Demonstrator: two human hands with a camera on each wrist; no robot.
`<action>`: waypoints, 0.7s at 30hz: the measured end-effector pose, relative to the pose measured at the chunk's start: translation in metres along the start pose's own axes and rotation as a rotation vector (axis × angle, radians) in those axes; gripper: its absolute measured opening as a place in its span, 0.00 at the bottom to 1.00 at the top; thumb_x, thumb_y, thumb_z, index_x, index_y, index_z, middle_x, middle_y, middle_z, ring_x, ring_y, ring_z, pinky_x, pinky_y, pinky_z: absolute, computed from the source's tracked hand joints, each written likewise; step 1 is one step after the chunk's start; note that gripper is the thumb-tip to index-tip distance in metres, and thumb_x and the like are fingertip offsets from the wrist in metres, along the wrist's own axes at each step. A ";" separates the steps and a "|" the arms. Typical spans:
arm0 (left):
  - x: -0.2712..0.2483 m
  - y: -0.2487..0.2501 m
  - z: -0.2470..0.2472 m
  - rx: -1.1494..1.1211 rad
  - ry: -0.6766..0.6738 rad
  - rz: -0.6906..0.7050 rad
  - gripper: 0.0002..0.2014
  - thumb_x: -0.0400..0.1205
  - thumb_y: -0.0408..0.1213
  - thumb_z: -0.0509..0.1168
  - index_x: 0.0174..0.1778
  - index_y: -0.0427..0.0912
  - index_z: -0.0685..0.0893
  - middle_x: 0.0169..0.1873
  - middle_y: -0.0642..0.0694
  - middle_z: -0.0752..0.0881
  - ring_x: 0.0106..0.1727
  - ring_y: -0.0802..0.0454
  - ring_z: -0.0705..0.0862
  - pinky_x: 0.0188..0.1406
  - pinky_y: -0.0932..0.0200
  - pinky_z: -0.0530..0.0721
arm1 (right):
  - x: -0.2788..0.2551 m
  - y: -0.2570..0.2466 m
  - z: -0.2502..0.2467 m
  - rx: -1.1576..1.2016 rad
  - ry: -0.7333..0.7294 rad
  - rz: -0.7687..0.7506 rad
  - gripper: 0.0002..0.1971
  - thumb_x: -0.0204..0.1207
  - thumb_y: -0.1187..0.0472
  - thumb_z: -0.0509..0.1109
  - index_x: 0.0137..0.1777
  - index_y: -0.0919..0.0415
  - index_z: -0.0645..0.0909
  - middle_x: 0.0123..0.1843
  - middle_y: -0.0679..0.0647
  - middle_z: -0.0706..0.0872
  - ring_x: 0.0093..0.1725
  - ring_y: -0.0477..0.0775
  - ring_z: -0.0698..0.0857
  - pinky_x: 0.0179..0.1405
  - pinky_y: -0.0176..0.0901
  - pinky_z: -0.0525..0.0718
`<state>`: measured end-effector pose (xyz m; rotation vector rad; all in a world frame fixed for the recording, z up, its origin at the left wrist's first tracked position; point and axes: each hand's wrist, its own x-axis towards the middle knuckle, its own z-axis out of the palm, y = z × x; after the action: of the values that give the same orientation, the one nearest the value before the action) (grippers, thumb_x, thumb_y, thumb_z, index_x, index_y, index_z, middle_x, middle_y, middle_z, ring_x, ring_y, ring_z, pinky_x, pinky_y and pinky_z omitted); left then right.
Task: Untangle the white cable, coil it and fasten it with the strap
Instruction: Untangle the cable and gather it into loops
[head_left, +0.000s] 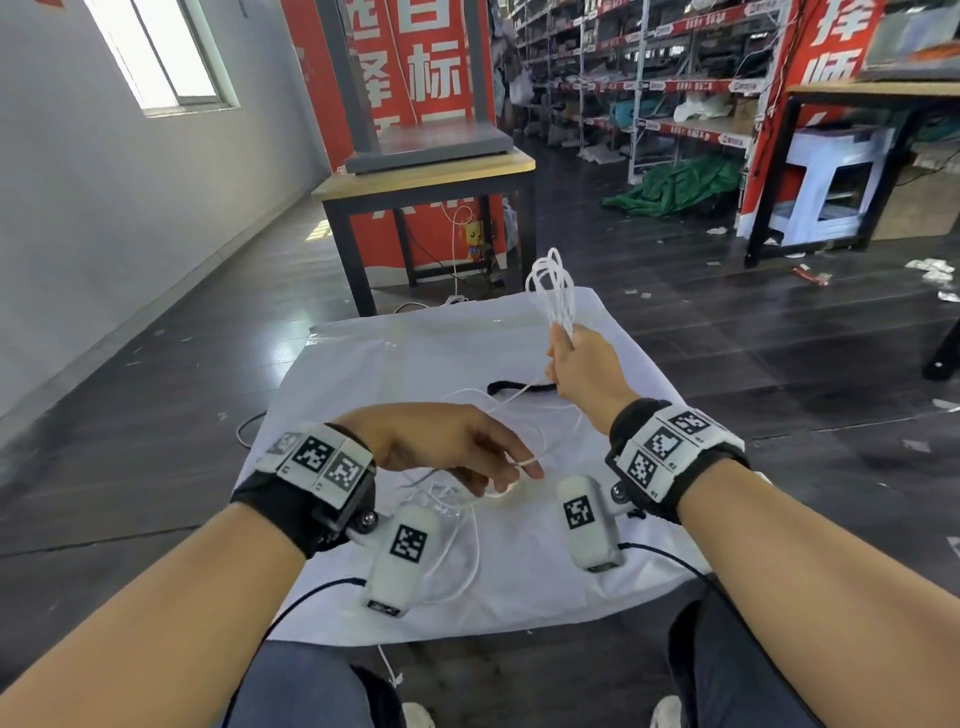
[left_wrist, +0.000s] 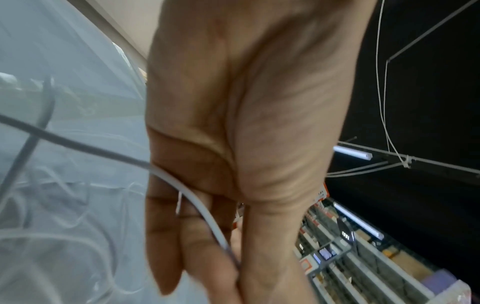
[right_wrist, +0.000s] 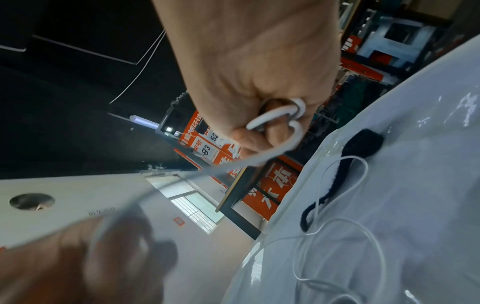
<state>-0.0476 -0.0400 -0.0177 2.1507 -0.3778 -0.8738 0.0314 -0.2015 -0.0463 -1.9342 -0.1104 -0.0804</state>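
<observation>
Our left hand (head_left: 457, 447), fingers loosely curled, pinches a slack strand of the white cable (head_left: 553, 291) to feed it; our right hand (head_left: 582, 371) fists the finished loops aloft, keeping them gathered above the white sheet (head_left: 395, 353), where the black strap (head_left: 514, 387) waits.

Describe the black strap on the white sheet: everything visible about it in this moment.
The black strap is a narrow, dark, fuzzy-looking band, apparently fabric. It lies flat and unfastened on the white sheet, slightly curved, just beyond the right hand, which does not hold it. Loose turns of the white cable cross over it in the right wrist view. One end looks wider and rounded.
</observation>
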 end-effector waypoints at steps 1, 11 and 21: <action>-0.004 0.002 -0.004 0.004 0.011 0.014 0.12 0.83 0.30 0.65 0.61 0.41 0.86 0.38 0.51 0.84 0.40 0.59 0.81 0.44 0.67 0.81 | -0.002 0.001 0.000 -0.042 -0.045 0.003 0.17 0.87 0.53 0.52 0.40 0.62 0.73 0.36 0.58 0.81 0.31 0.55 0.77 0.33 0.44 0.79; -0.008 -0.002 -0.045 -0.187 0.759 0.098 0.02 0.80 0.32 0.69 0.47 0.41 0.86 0.35 0.49 0.85 0.31 0.57 0.75 0.31 0.70 0.77 | -0.017 -0.005 0.009 -0.126 -0.480 -0.005 0.19 0.87 0.53 0.54 0.39 0.63 0.75 0.32 0.58 0.85 0.12 0.42 0.67 0.14 0.31 0.66; 0.000 -0.011 -0.046 -0.508 0.892 0.236 0.05 0.84 0.30 0.64 0.46 0.42 0.84 0.35 0.47 0.83 0.29 0.59 0.75 0.35 0.70 0.78 | -0.022 -0.012 0.019 -0.117 -0.657 0.056 0.18 0.87 0.51 0.52 0.38 0.58 0.71 0.26 0.52 0.75 0.24 0.50 0.68 0.25 0.38 0.65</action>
<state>-0.0163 -0.0079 -0.0041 1.7474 0.0542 0.1605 0.0080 -0.1798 -0.0442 -2.0111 -0.4945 0.6015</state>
